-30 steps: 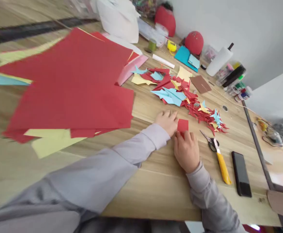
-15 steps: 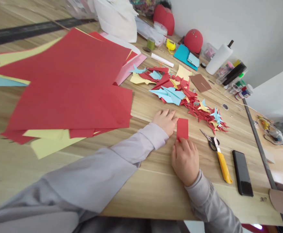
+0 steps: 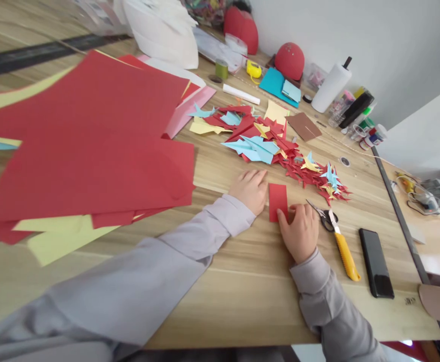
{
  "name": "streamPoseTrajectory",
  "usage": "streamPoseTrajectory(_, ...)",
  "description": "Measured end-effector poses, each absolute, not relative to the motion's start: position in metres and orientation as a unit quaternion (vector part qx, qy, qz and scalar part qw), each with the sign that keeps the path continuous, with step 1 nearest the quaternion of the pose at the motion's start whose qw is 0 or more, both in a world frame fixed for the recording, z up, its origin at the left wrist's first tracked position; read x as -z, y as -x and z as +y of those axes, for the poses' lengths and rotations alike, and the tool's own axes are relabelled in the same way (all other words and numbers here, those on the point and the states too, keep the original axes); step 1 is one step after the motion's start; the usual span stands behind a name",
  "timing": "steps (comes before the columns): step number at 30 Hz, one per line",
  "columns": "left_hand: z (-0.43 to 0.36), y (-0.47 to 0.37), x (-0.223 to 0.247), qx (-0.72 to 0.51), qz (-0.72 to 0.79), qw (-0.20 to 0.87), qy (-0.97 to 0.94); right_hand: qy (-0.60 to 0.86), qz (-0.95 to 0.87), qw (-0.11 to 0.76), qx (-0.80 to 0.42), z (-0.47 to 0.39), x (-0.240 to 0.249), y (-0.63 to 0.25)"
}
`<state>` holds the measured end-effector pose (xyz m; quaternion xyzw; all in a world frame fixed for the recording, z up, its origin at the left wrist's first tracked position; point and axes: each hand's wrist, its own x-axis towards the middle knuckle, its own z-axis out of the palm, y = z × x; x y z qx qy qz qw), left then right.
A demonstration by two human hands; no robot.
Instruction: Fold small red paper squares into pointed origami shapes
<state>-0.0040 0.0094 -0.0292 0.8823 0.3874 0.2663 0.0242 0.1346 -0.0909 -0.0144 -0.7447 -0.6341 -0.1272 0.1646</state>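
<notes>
A small red paper rectangle (image 3: 278,197) lies flat on the wooden table. Just left of it rests my left hand (image 3: 248,192), palm down, its fingers stretched forward on the tabletop and a little apart from the paper. At the paper's lower right corner is my right hand (image 3: 301,230). Its thumb touches the paper's edge, while the bent fingers stand apart from the thumb, with no object visible between them. Close to the right hand's far side lie black-handled scissors (image 3: 324,217) and a yellow utility knife (image 3: 346,255).
Large red sheets (image 3: 92,166) spread over the left side, with yellow sheets (image 3: 65,239) beneath. Beyond the hands lies a heap of folded red, blue and yellow paper pieces (image 3: 299,163). A black phone (image 3: 376,264) is at the right. A yellow tape measure (image 3: 253,69) sits farther back.
My right hand has moved from the paper's near end to its right side, and its thumb has spread from the fingers. My left hand stays beside the paper. The view has shifted slightly.
</notes>
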Motion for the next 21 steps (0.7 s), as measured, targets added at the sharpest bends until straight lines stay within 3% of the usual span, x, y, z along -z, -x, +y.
streamPoseTrajectory(16, -0.001, -0.006, 0.029, -0.254, 0.376, 0.124, -0.883, 0.722, -0.658, 0.193, 0.088, -0.087, 0.022, -0.135)
streamPoseTrajectory(21, 0.001, -0.006, 0.029, -0.318, 0.367, 0.21, -0.849, 0.723, -0.654, 0.211, 0.077, -0.086, 0.024, -0.134)
